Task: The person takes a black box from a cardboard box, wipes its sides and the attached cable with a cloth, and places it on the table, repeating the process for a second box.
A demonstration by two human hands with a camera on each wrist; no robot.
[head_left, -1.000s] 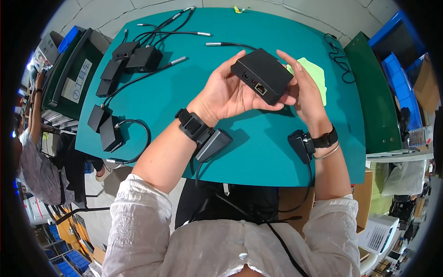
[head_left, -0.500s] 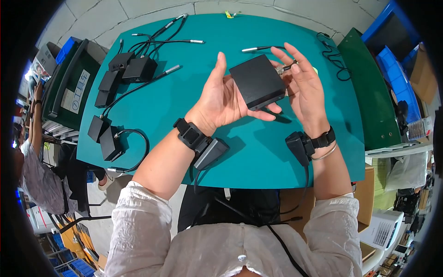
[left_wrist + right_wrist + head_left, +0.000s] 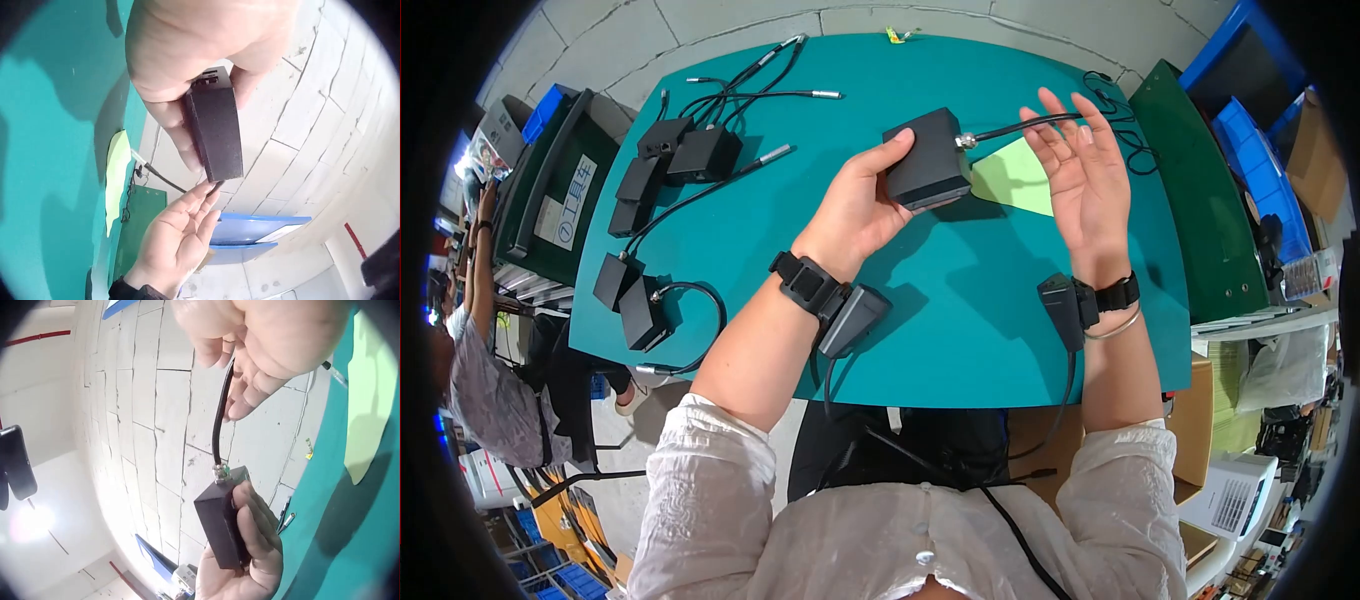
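The left hand grips a black box, thumb on its upper face and fingers beneath. From the box's right side, at a metal connector, a black cable runs to the right hand, whose fingers are nearly straight, the cable passing by them. In the left wrist view the box sits between thumb and fingers, with ports on one narrow end. The right wrist view shows the cable rising from the box to the right hand's fingers.
On the green table, several black boxes with cables lie at the left. A light green sheet lies beyond the hands, and a thin black cable at the back right. Green cases stand at both sides.
The box has turned so its connector faces right, and moved left with the left hand, whose thumb now lies on it. The right hand has moved right, away from the box, along the cable.
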